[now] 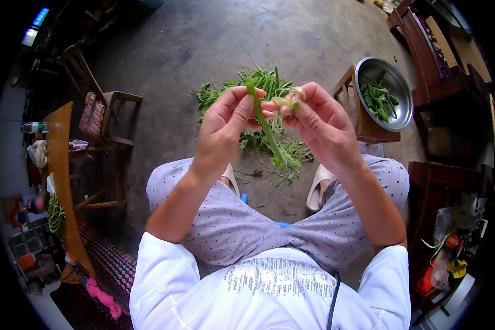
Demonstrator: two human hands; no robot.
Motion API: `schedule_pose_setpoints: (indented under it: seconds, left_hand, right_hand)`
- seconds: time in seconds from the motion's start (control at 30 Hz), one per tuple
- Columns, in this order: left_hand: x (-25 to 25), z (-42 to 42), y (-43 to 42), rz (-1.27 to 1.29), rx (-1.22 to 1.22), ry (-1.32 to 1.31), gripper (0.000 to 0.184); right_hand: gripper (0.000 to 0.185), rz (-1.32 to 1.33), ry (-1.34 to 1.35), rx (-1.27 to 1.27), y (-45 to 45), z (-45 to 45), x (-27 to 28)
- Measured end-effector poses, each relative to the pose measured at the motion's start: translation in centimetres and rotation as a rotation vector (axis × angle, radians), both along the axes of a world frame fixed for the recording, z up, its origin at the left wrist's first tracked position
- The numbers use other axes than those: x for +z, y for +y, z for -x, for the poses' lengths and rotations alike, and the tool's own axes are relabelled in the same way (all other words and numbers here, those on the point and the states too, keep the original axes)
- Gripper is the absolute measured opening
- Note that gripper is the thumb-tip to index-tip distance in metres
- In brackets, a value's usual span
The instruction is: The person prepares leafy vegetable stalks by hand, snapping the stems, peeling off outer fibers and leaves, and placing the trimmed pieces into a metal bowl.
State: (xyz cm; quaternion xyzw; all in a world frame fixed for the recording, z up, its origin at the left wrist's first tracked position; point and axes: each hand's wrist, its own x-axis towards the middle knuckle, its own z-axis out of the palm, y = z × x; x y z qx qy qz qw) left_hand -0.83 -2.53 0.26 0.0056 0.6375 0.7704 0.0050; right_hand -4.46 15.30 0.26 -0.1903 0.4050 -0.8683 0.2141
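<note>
Fingers [241, 110] pinching 1 green stalk [265, 125], grey floor [176, 60], metal basin [402, 102]

Green stalk [265, 124]: 1 long, slightly flattened stem, pinched near its top by the left hand [225, 118], slanting down toward a leafy tip.
Pale strips [285, 102]: thin, curled, yellowish-green, bunched at the fingertips of the right hand [327, 124].
Loose greens [264, 80]: 1 tangled pile of leaves and thin stems, spread on the floor [173, 69] below the 2 hands.
Green pieces [378, 100]: slender stems and leaves, heaped loosely inside 1 round metal basin [406, 104].
</note>
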Motion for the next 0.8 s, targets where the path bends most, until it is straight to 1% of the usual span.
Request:
schedule_pose_setpoints:
  seconds: [0.03,0.1,0.13,0.2,0.23,0.27,0.33,0.37,0.4,0.43,0.47,0.5,0.53,0.57,0.6,0.63,0.67,0.7,0.73,0.8]
  left_hand:
    - [0.0,0.2,-0.2,0.000,0.000,0.000,0.027]
    - [-0.1,0.4,-0.8,-0.076,0.032,-0.025,0.027]
    - [0.2,0.5,-1.1,-0.076,0.034,-0.026,0.027]
    - [0.7,0.6,-1.9,-0.089,0.121,-0.048,0.027]
    - [0.7,0.7,-2.5,-0.102,0.138,-0.024,0.026]
    - [0.7,0.7,-3.1,-0.099,0.140,-0.025,0.026]
    - [1.1,0.9,-4.3,-0.186,0.192,0.061,0.026]
    - [1.3,0.9,-4.9,-0.214,0.227,0.091,0.025]
    - [1.5,0.9,-5.7,-0.212,0.226,0.092,0.025]
    - [1.7,0.9,-6.5,-0.227,0.243,0.130,0.025]
    - [1.9,0.9,-7.0,-0.243,0.261,0.168,0.025]
    - [2.2,0.8,-7.2,-0.187,0.271,0.160,0.026]
    - [2.5,0.6,-7.0,-0.189,0.273,0.166,0.026]
    - [2.7,0.4,-6.7,-0.073,0.210,0.151,0.026]
    - [2.7,0.2,-6.3,0.043,0.151,0.134,0.026]
    - [2.2,0.2,-6.0,0.072,0.084,0.150,0.023]
    - [1.9,0.0,-5.2,0.067,0.088,0.144,0.023]
    - [1.7,-0.2,-4.3,0.121,0.025,0.175,0.023]
    - [1.5,-0.3,-3.5,0.175,-0.042,0.210,0.023]
    - [0.6,-0.7,-2.3,0.270,-0.077,0.199,0.018]
  right_hand:
    - [0.015,0.000,0.000,0.000,0.2,0.2,0.0]
    - [0.010,-0.086,0.041,0.106,0.9,0.5,0.0]
    - [0.010,-0.086,0.040,0.108,1.2,0.5,0.0]
    - [0.008,-0.694,0.211,0.179,1.9,0.6,-0.2]
    - [0.005,-0.877,0.270,0.253,2.3,0.7,-0.8]
    - [0.005,-0.874,0.269,0.255,3.0,0.7,-2.0]
    - [0.013,-1.473,0.919,0.236,4.6,0.7,-5.7]
    - [0.013,-1.471,0.919,0.234,5.7,0.9,-7.9]
    - [0.017,-1.660,0.899,0.314,6.9,1.0,-10.1]
    - [0.020,-1.849,0.871,0.396,7.1,1.2,-10.6]
    - [0.020,-1.849,0.870,0.393,7.2,1.5,-10.7]
    - [0.017,-1.984,0.779,0.489,7.2,2.0,-9.8]
    - [0.016,-2.115,0.685,0.585,7.0,2.5,-9.3]
    - [0.017,-2.099,0.737,0.524,7.4,3.0,-9.7]
    - [0.017,-1.880,0.824,0.275,7.2,3.1,-9.6]
    - [0.019,-1.644,0.886,0.046,6.7,3.0,-8.6]
    - [0.019,-1.478,0.696,0.036,6.1,2.9,-7.2]
    - [0.021,-1.310,0.506,0.021,4.3,2.5,-4.3]
    - [0.021,-1.316,0.502,0.021,3.2,2.1,-2.7]
    - [0.020,-0.836,0.439,-0.155,1.9,1.2,-0.4]
